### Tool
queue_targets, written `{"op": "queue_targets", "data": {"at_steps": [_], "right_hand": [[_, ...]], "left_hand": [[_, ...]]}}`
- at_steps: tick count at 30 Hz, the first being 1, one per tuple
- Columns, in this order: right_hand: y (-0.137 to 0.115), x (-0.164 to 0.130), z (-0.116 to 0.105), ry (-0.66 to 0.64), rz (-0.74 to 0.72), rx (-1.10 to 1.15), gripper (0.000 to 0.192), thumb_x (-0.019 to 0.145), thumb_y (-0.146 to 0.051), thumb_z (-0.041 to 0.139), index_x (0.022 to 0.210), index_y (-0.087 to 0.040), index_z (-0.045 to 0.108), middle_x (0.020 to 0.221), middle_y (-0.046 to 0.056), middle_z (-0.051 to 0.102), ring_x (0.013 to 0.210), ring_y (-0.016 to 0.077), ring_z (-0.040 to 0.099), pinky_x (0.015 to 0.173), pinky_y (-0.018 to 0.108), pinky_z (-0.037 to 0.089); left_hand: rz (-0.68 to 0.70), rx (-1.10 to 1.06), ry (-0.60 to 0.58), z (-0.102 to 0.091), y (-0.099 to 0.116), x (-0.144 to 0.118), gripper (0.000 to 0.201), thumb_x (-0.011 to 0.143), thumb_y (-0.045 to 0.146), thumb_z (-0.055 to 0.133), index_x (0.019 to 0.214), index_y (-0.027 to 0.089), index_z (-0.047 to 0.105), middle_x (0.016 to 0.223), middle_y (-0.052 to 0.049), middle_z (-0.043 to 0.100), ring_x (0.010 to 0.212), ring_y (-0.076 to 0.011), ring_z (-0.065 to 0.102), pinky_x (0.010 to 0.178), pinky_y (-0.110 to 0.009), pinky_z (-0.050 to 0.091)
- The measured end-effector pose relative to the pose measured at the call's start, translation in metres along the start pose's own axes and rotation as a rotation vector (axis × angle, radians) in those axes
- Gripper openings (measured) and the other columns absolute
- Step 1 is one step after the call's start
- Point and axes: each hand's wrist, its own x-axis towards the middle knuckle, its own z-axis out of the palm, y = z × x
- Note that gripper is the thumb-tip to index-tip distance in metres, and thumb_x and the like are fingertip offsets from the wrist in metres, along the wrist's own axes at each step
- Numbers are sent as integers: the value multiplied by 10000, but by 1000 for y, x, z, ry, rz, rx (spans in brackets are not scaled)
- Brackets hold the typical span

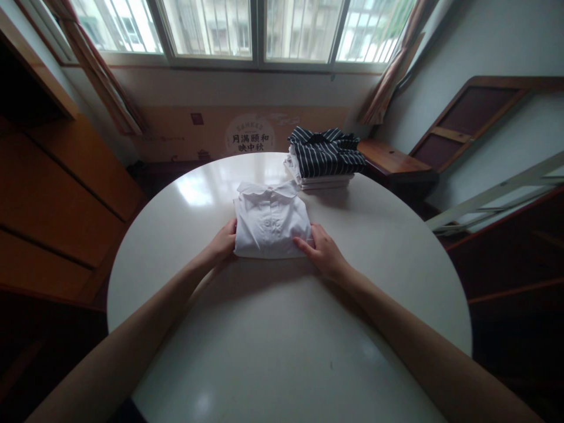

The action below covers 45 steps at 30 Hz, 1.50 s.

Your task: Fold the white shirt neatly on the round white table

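A folded white shirt (271, 222) lies on the white oval table (282, 329), its collar pointing away from me and its buttoned front facing up. My left hand (226, 236) grips the shirt's left edge, with most of the fingers tucked out of sight. At the opposite edge, my right hand (324, 248) holds the near right corner, thumb on top of the cloth and the other fingers at its side or beneath. Just behind and to the right sits a stack of folded clothes, with a black and white striped shirt (326, 154) on top of white garments (328, 181).
Beyond the table is a printed cardboard panel (176, 126) under a barred window (211, 29). Curtains (101, 76) hang at both sides. A wooden cabinet (44, 205) stands at the left, and a wooden bench (392, 157) at the back right.
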Motion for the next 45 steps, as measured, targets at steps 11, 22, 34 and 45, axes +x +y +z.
{"op": "queue_targets", "data": {"at_steps": [11,22,34,45], "right_hand": [[3,0,1,19,-20,-21,417,821,-576,434,863,-166,497,975,113,561,821,184,531,771,310,454],[0,0,0,-9,12,-32,391,814,-550,441,865,-165,485,976,118,550,855,199,532,805,326,449],[1,0,0,-10,9,-21,390,818,-546,443,873,-162,487,1007,124,553,874,204,531,827,338,448],[3,0,1,17,-25,-53,384,828,-538,445,892,-165,513,994,116,571,848,196,544,775,315,453]], "left_hand": [[-13,-7,8,0,-1,0,586,543,300,605,1084,75,588,1170,-152,613,1071,-321,550,963,-444,421],[6,-10,10,0,-1,0,577,539,302,604,1070,76,591,1143,-147,623,1069,-318,553,961,-433,428],[9,-9,0,0,-3,1,566,552,296,598,1073,73,589,1131,-148,626,1077,-316,548,957,-426,430],[3,-1,6,0,0,0,566,547,306,603,1066,79,590,1133,-149,625,1073,-321,550,956,-431,430]]}}
